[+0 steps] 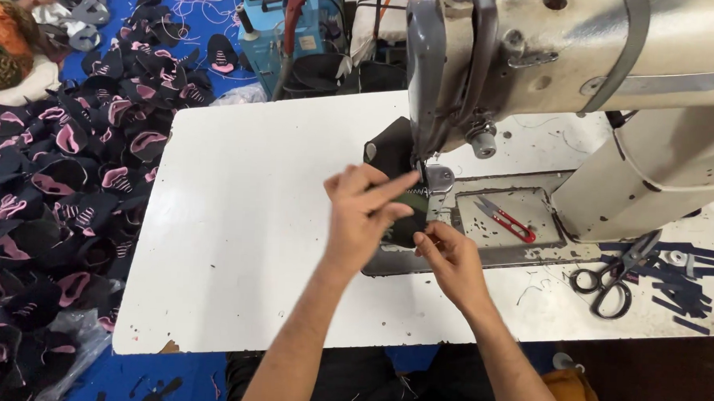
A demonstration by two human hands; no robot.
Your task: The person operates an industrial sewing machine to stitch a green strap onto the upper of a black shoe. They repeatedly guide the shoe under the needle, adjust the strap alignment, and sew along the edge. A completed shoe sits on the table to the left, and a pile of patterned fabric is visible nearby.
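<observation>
— Where are the two hands?

— Both are at the needle end of the cream sewing machine (583, 66), over the white table (245, 220). The left hand (362, 212) comes up from the lower middle of the view, forearm slanting up and to the right, wrist roughly straight. The right hand (448, 257) sits lower and a little to the right, its forearm running down toward the bottom edge.

— What is each one doing?

— The left hand has its fingers stretched out toward the presser foot (437, 179), fingertips pressing on the black fabric piece (390, 150); it is a flat, extended pose, not a fist. The right hand is curled, with thumb and fingers pinching the near edge of the same fabric just below the needle area.

— And the fabric itself?

— It lies under the machine's head, on the metal bed plate (490, 229). Part of it shows behind the left hand, dark and rounded, and part shows between the two hands. How much lies under the foot I cannot tell.

— Anything else close by?

— Red-handled thread snips (505, 217) lie on the bed plate, just right of the hands. Black-handled scissors (611, 276) rest on the table further right, near some dark fabric strips (686, 283). On the floor to the left lies a large heap of black and pink cut pieces (65, 190) on a blue sheet.
</observation>
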